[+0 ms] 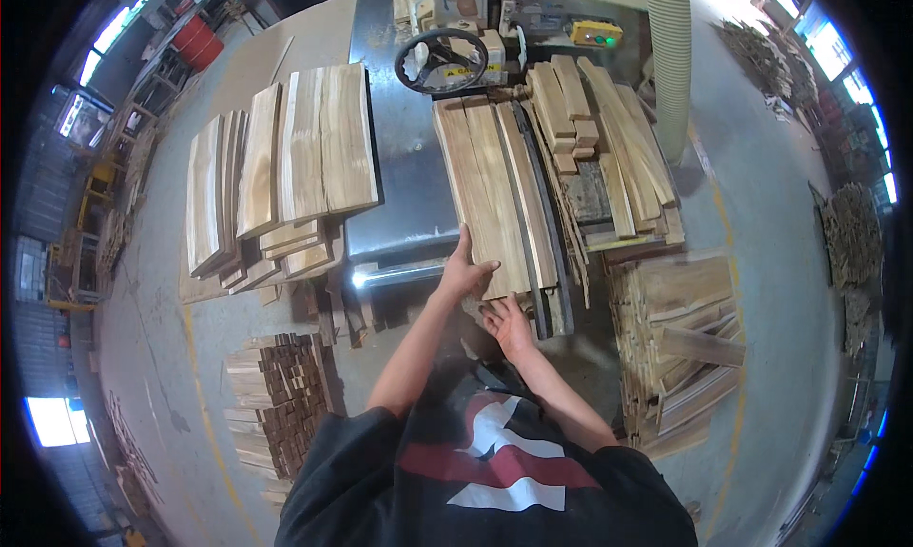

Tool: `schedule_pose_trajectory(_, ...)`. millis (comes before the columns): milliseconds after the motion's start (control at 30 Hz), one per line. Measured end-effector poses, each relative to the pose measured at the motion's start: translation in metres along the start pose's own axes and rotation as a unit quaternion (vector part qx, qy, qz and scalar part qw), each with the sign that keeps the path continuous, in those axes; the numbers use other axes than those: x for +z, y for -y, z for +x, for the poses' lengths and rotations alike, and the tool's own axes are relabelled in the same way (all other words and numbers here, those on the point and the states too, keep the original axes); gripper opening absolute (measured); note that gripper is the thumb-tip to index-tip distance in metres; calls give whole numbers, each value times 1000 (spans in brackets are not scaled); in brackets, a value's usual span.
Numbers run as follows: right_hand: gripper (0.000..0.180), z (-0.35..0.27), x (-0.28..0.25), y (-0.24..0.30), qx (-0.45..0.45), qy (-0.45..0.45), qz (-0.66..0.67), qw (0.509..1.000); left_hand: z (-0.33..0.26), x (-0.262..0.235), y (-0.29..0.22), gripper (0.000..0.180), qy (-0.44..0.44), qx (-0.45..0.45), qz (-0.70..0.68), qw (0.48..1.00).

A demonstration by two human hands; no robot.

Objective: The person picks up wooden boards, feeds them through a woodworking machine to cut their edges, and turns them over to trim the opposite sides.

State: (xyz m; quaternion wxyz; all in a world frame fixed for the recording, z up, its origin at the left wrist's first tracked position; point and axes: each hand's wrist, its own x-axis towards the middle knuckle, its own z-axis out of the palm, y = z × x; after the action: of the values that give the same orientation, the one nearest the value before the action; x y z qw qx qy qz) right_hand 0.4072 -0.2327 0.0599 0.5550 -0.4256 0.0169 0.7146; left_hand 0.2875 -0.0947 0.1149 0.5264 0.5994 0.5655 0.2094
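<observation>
A wide wooden board point(473, 171) with a dark line running along it lies lengthwise on the saw machine, its near end toward me. My left hand point(465, 269) grips its near left corner, thumb over the top and fingers along the side edge. At the near end, my right hand point(508, 326) has its fingers bent against and partly under the board; some fingertips are hidden. Beside the board on the right lies a narrow wooden strip point(529, 200), next to a dark guide rail point(544, 214). The far end of the board reaches the machine below a black handwheel point(440, 60).
Stacked boards point(328, 138) stand on the left of the metal table point(404, 200). Cut wood blocks point(568, 100) and long strips point(628, 147) lie on the right. Floor piles of wood sit at left point(276, 404) and right point(680, 347). A ribbed hose point(670, 62) hangs at the right.
</observation>
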Motion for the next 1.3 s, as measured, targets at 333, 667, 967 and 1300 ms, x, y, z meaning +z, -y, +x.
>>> schedule_pose_trajectory(333,51,59,8,25,-41,-147,-253,955,48,61,-13,64,-316,86,329,886)
schedule_pose_trajectory(667,49,106,93,94,29,-158,-267,950,133,32,-31,57,-342,107,323,876)
schedule_pose_trajectory(967,52,169,141,113,-58,-228,-177,956,207,7,-57,54,-346,66,319,880)
schedule_pose_trajectory(1300,46,227,160,148,-10,-145,-179,973,242,-34,-51,39,-423,105,-19,900)
